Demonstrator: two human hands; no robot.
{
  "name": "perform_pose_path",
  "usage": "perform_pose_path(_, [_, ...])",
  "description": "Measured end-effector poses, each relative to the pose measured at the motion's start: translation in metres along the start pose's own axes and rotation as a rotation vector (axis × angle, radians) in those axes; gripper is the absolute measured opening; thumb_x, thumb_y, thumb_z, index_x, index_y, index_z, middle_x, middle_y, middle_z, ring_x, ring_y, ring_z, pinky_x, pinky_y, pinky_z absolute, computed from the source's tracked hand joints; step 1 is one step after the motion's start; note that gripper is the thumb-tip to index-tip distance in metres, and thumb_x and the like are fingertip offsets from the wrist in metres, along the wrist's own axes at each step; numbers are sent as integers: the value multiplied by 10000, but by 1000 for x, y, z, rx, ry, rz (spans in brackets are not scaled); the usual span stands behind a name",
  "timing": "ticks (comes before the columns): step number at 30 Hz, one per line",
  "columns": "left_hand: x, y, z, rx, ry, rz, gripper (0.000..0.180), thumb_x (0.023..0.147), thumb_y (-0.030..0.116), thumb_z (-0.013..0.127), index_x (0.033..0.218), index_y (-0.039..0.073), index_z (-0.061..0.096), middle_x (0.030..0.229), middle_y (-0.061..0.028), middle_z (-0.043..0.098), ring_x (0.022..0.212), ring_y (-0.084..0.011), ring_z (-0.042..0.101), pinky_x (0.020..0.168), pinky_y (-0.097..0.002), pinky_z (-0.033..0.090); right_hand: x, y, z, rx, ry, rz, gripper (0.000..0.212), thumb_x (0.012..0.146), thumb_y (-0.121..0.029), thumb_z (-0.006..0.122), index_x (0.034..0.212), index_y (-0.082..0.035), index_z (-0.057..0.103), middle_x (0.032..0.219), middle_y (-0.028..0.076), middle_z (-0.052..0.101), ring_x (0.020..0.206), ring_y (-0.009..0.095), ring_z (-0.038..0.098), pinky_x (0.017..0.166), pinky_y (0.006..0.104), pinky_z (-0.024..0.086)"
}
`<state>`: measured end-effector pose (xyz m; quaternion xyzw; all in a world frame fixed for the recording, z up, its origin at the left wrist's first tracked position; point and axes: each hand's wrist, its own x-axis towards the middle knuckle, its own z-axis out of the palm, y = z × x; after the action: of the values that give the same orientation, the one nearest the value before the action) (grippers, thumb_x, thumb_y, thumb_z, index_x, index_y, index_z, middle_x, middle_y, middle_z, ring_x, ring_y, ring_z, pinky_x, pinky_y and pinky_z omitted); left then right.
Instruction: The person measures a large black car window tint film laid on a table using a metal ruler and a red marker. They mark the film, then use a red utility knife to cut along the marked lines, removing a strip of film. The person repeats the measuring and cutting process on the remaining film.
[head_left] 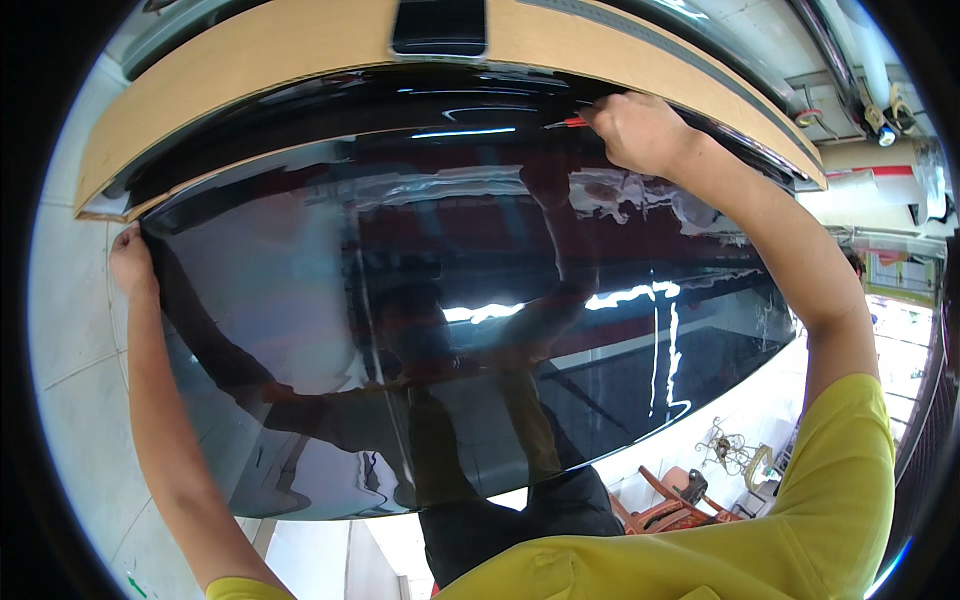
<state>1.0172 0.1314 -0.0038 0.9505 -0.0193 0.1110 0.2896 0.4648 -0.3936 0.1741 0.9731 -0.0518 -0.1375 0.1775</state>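
Note:
A large, glossy dark sheet of film (460, 300) spreads in front of me, reflecting my arms and the lights. My right hand (640, 132) is closed round a small red tool with a thin tip (572, 122), perhaps a cutter; most of it is hidden in the fist. Its tip is at the far part of the dark sheet, just short of the tan board (290, 45). At the sheet's far left corner, my left hand (133, 258) has its fingers closed on the edge. The fingertips there are partly hidden.
A dark phone (438, 28) lies on the tan board, and a grey strip (640, 38) runs along it. Tiled wall or floor (75, 300) borders the left side. Reddish wooden furniture (670, 505) and a curled metal stand (735, 450) are at the lower right.

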Motion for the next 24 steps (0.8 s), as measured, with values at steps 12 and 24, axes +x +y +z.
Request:
perform_pose_path(12, [36, -34, 13, 83, 28, 54, 437, 999, 427, 740, 1167, 29, 805, 1042, -119, 806, 953, -245, 733, 884, -373, 539, -60, 58, 41, -62, -58, 65, 160, 834, -99, 663, 930, -30, 772, 921, 189, 767, 939, 385, 766, 863, 479, 614])
perform_pose_path(24, [30, -29, 6, 39, -13, 18, 422, 1005, 417, 730, 1175, 38, 806, 1089, -112, 809, 980, -235, 734, 899, -371, 534, -85, 77, 55, -100, -119, 124, 165, 872, -122, 646, 937, -38, 772, 981, 196, 764, 956, 380, 763, 855, 472, 614])
